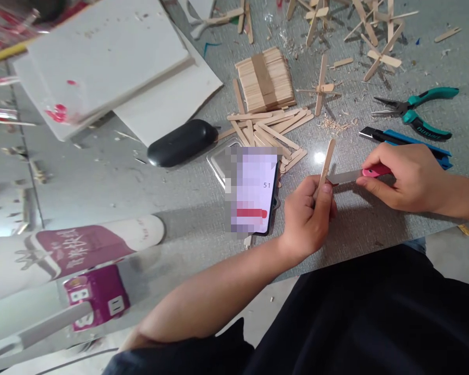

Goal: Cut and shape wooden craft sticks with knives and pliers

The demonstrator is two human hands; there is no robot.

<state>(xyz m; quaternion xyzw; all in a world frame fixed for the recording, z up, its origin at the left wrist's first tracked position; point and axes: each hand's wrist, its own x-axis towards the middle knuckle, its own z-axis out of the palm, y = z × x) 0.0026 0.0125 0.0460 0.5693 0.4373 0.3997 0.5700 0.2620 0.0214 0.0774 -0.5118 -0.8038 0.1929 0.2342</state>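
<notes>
My left hand (308,213) is closed on a wooden craft stick (327,160), which stands up at a slant from between thumb and fingers. In my right hand (404,177) is a small knife with a pink handle (376,171), gripped with thumb and fingers. Its blade (344,177) points left and its tip meets the stick near my left thumb. Small notches seem to show along the stick's edge. Behind my right hand lie a blue and black utility knife (404,140) and teal-handled needle-nose pliers (418,112). Wood shavings (338,124) are scattered beyond the stick.
A banded bundle of craft sticks (264,78) sits behind loose sticks (273,127). Left of my hands lie a lit phone (254,192) and a black case (183,142). Crossed-stick pieces (319,88) stand at the back. White boards (109,57) and a white-and-pink bottle (89,247) are at left.
</notes>
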